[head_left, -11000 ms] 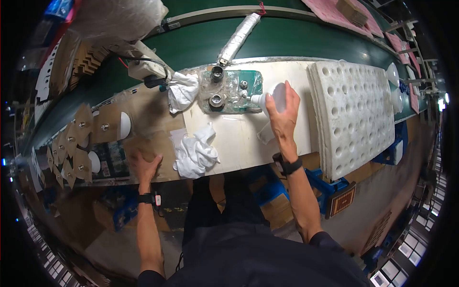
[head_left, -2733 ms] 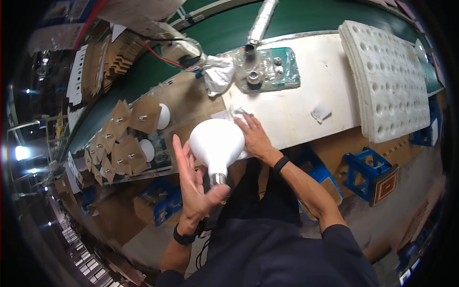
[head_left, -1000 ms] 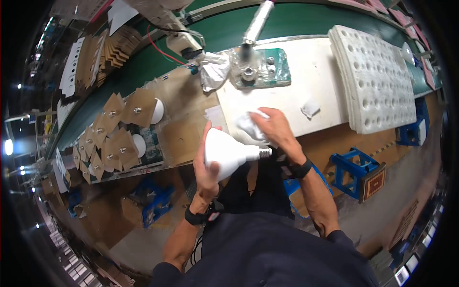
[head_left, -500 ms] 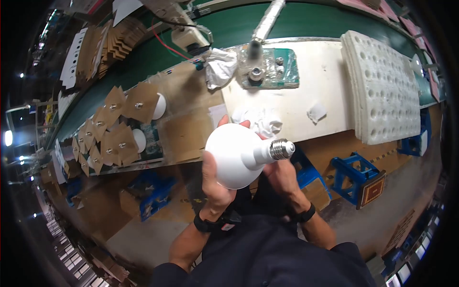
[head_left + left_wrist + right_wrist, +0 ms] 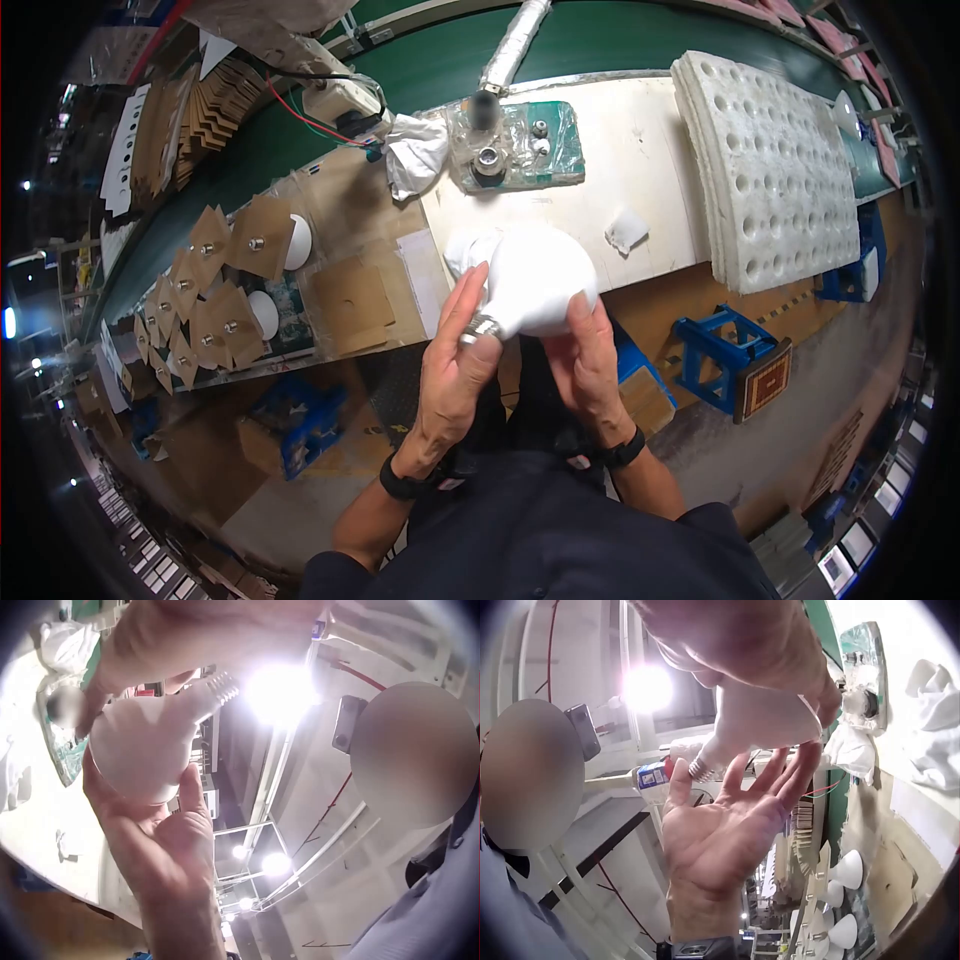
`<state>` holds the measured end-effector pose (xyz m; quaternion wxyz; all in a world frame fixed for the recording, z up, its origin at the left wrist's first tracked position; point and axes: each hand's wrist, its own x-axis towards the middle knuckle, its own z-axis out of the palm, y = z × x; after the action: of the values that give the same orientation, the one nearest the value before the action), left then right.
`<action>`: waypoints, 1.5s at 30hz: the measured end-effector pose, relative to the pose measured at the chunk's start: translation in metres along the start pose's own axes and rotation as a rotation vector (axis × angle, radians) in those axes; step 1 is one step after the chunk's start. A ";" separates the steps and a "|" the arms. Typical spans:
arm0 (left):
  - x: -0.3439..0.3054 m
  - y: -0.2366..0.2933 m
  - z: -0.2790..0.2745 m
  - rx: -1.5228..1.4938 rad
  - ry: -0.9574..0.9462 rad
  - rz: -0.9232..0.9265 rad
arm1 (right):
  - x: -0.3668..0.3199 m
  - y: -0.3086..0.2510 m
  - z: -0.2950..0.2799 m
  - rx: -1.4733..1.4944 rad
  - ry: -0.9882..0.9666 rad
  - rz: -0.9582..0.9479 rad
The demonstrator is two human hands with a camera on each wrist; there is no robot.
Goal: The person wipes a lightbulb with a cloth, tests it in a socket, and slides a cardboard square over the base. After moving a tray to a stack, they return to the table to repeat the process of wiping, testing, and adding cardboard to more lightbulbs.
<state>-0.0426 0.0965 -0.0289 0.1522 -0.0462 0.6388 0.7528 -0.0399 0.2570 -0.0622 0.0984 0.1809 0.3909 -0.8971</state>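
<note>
A white reflector light bulb (image 5: 545,278) is held up between both hands over the table's near edge, its metal screw base (image 5: 480,330) pointing toward the left hand. My right hand (image 5: 588,375) grips the rounded end, thumb on the near side; the left wrist view shows this right hand (image 5: 161,844) cupped round the globe. The left hand (image 5: 452,385) has straight fingers beside the neck and its thumb at the screw base. In the right wrist view, the left palm (image 5: 720,840) faces the bulb with fingers spread. A crumpled white cloth (image 5: 465,248) lies behind the bulb.
Several bulbs in cardboard squares (image 5: 205,290) stand at the left. A taped green fixture (image 5: 560,165) with sockets sits at the back, beside a wrapped white cloth (image 5: 415,155). Holed foam sheets (image 5: 775,180) are at the right; a blue stool (image 5: 710,350) stands below.
The right hand set its cloth down on the table and now grips the bulb's round end. The bulb has turned, screw base swinging from right to left, and the left hand has shifted to the base.
</note>
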 end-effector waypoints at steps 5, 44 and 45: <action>0.005 0.010 0.004 -0.205 0.056 0.022 | -0.002 -0.010 0.000 0.018 0.021 0.054; 0.044 -0.040 0.025 -0.254 0.115 -0.270 | 0.138 -0.025 -0.216 -1.470 0.410 -0.321; 0.044 -0.044 0.023 -0.163 0.119 -0.238 | 0.132 -0.029 -0.209 -1.106 0.367 -0.255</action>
<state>-0.0692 0.1326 -0.0785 0.1979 -0.1782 0.5734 0.7748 -0.1177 0.4261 -0.2275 0.0004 0.2064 0.8295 -0.5190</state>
